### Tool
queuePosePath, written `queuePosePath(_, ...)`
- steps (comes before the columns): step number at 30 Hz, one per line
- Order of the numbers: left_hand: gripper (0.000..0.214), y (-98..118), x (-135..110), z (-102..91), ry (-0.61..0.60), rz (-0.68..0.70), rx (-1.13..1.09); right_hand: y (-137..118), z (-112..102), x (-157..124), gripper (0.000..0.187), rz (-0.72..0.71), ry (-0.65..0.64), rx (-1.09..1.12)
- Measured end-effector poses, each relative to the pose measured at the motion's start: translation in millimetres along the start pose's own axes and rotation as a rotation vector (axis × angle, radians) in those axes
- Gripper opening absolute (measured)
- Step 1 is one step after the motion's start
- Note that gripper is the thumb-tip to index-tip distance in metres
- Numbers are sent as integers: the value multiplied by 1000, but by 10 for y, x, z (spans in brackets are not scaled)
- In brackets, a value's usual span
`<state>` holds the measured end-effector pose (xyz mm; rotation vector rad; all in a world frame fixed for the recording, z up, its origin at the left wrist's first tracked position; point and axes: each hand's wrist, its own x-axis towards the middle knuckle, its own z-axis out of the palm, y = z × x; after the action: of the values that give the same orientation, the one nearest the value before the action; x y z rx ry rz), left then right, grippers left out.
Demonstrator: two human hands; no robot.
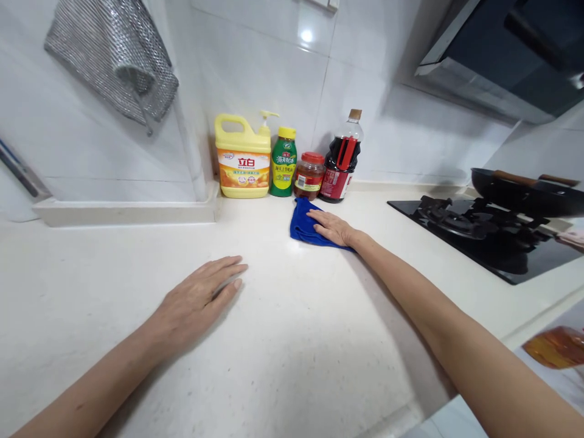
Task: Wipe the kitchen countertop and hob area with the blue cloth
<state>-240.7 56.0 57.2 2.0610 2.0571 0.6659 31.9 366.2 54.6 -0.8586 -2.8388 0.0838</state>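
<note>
My right hand (334,229) lies flat, fingers stretched out, on a folded blue cloth (302,222) that rests on the pale countertop (292,340). The cloth is in front of a red-lidded jar (309,176) and a dark sauce bottle (341,159) with a brown cap. On the left side of the counter, my left hand (201,298) is palm down with its fingers extended, holding nothing. Also along the wall are a yellow detergent jug (243,159) with a pump top and a green squeeze bottle (283,163) with a yellow cap.
A black gas hob (483,243) is at the right, bearing a dark wok (524,193) under a range hood (506,61). Upper left, a silver mesh cloth (114,61) hangs on the wall above a raised ledge (132,214). Amber liquid in a container (556,348) shows at lower right.
</note>
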Motion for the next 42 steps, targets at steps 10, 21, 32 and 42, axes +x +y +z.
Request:
queuePosePath(10,54,42,9,-53,9,-7,-41,-191,5,-208,69,22,-37,-4)
queuePosePath(21,61,52,47,-73,31,11,-87,-922,-168,-1170,60,-251,-26,50)
queuePosePath(32,58,64,7,-96,80,85,-69,-1250,-228,-1273,55,159,131,66)
queuePosePath(42,56,48,17,-98,66,80,-80,-1721,13,-759,79,522,13,-81)
